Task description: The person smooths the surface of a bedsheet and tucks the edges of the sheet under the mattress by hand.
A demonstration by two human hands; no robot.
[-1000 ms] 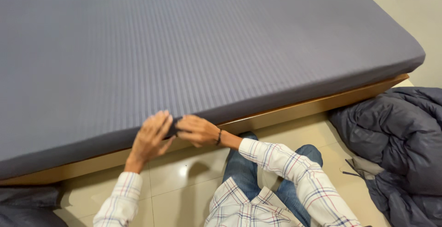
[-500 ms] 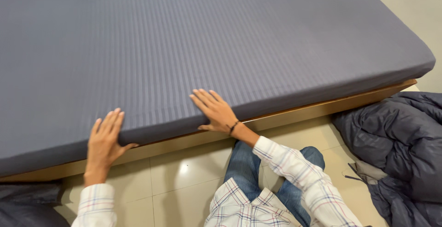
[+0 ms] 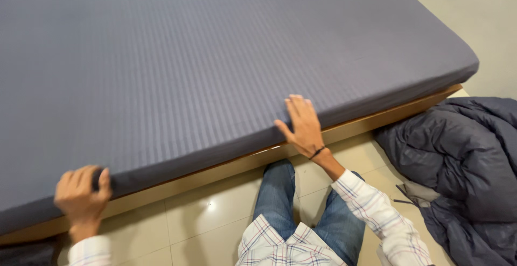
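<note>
1. Seemingly, in the head view, the left hand (image 3: 82, 191) is curled into a fist on the near edge of the grey striped fitted sheet (image 3: 215, 66); motion blur hides how much cloth its fingers (image 3: 86, 174) pinch.
2. Right hand (image 3: 302, 127) lies flat, fingers (image 3: 299, 107) spread, pressing the sheet's side edge just above the wooden bed frame (image 3: 355, 127).
3. Sheet covers the whole mattress, taut.
4. Dark grey quilted duvet (image 3: 463, 158) lies heaped on the tiled floor (image 3: 215, 228) at right.
</note>
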